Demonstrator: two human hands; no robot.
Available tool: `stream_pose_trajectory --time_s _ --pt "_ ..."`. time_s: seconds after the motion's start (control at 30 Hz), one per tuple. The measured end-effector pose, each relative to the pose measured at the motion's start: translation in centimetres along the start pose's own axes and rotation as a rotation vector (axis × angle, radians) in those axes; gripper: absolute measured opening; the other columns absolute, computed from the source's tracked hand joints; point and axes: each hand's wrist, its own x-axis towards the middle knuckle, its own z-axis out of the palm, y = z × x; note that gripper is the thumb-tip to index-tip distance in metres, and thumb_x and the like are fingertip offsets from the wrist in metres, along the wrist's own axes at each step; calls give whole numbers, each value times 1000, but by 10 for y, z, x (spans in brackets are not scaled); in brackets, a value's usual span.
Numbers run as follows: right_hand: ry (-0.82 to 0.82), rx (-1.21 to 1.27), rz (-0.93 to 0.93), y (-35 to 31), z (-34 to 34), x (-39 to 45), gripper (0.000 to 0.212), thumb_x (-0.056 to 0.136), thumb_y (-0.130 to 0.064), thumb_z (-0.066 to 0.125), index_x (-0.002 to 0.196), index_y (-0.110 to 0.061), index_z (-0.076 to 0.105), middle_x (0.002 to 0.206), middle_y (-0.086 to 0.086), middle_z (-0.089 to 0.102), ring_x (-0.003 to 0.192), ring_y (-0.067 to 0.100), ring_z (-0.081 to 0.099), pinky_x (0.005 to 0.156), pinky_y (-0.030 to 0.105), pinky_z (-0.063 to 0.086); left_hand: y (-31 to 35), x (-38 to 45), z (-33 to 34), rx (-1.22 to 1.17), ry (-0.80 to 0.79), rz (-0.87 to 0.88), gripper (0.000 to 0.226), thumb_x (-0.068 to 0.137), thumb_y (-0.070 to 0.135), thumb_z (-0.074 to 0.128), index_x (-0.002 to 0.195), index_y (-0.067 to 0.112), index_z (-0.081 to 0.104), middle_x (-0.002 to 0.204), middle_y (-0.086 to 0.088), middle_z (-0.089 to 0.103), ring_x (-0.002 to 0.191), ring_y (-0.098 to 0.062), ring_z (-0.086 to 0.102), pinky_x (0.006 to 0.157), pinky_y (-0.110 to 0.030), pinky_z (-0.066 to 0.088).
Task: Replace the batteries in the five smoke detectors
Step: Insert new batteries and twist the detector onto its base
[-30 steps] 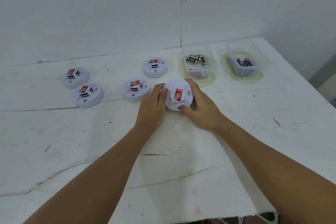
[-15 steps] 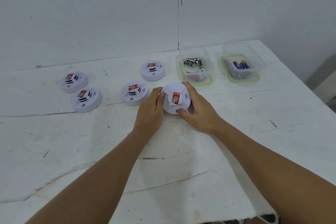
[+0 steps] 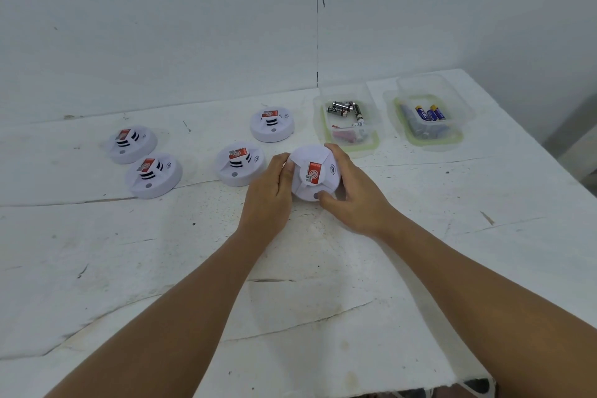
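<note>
Detector [image 3: 315, 173] label red (writing perhaps illegible).

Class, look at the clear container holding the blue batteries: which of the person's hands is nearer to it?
Right. The right hand grips the held smoke detector on the side facing the blue-battery container; the left hand grips its far side.

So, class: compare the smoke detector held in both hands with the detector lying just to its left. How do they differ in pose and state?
The held detector is tilted toward the camera, gripped by the left hand and right hand; the neighbouring detector lies flat on the table, untouched. The held detector's sticker runs up and down; the neighbour's lies more sideways. Both are round, white and carry a red sticker.
</note>
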Motion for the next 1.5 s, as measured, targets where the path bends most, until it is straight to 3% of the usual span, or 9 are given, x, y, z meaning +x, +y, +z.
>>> stream_pose_trajectory --time_s 0.43,0.77,1.07,1.3,1.5 --pt "13 22 -29 0 0 -1 80 85 -37 64 156 -37 28 131 -10 59 110 25 63 90 53 55 1 0 0 -2 5 -7 32 113 32 39 131 20 62 113 8 70 105 6 59 81 -10 50" --pt "15 14 -14 -2 -2 -2 80 86 -35 64 157 -35 27 134 -11 57 116 20 60 93 51 55 1 0 0 3 7 2 32 113 32 38 131 19 62 113 6 71 104 3 60 82 -19 54" --pt "14 32 -44 -3 -1 -2 76 84 -34 63 153 -37 31 124 -10 61 102 28 64 85 55 55 2 0 -1 -9 0 -5 31 114 29 38 128 18 63 109 7 70 100 1 61 80 -24 53" --pt "16 30 -29 -5 -2 -3 78 85 -34 64 156 -33 29 132 -11 58 115 19 61 92 50 54 3 -1 -1 -4 -2 -6 31 114 30 38 127 18 63 108 8 70 99 2 60 79 -22 52" --pt "26 21 -34 -5 -3 -3 76 87 -28 66 154 -34 31 130 -12 59 114 19 61 91 51 55 2 -1 -1 -9 -3 -16 31 114 32 38 128 21 63 110 10 70 101 1 61 83 -24 53"
